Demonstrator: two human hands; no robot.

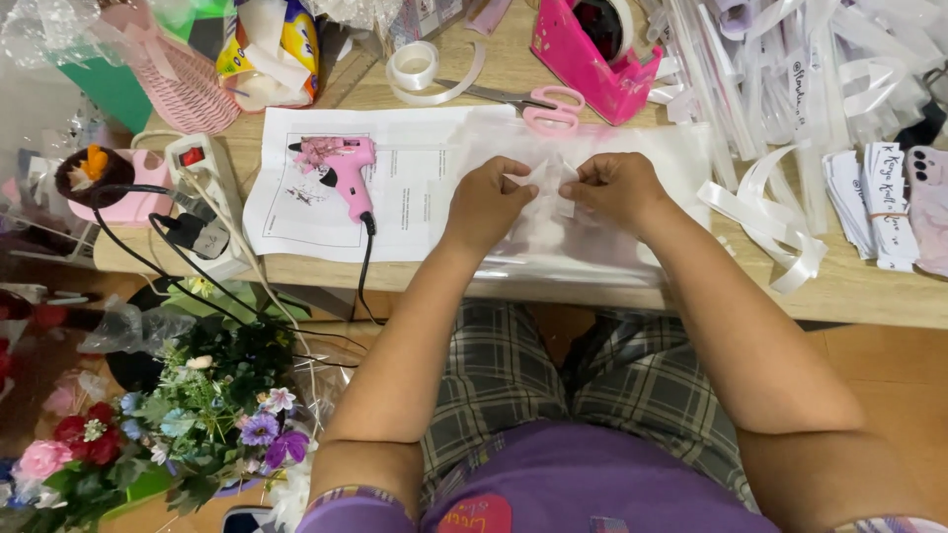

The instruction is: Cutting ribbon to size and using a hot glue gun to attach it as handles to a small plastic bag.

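- The left hand (pixel 486 202) and the right hand (pixel 617 188) meet above the middle of the pale wooden table (pixel 869 296), with both forearms reaching in from the lower edge of the view.
- Between the two hands sits a small folded piece of white satin ribbon (pixel 549 183); it is raised just over a clear plastic wrapping sheet (pixel 592 247) that lies flat on the table.
- The left-hand fingers are curled and pressed together, pinching the left end of the white ribbon piece between thumb and fingertips.
- The right-hand fingers are likewise bent inward and pinch the right end of the same piece; the exact fingertip contact is partly hidden by the knuckles.
- A pink hot-glue gun (pixel 341 168) rests on a white printed paper sheet (pixel 415 188), to the left of the left hand and clear of it; its black cord (pixel 363 271) drops over the table edge.
- Pink-handled scissors (pixel 548 104) lie beyond the hands, next to a pink tape dispenser (pixel 588 49).
- Loose loops of white ribbon (pixel 775 222) lie to the right of the right hand.
- A white power strip with a red switch (pixel 197 178) occupies the left end of the table.
- A bouquet of mixed artificial flowers (pixel 212 415) stands below the table at the lower left.
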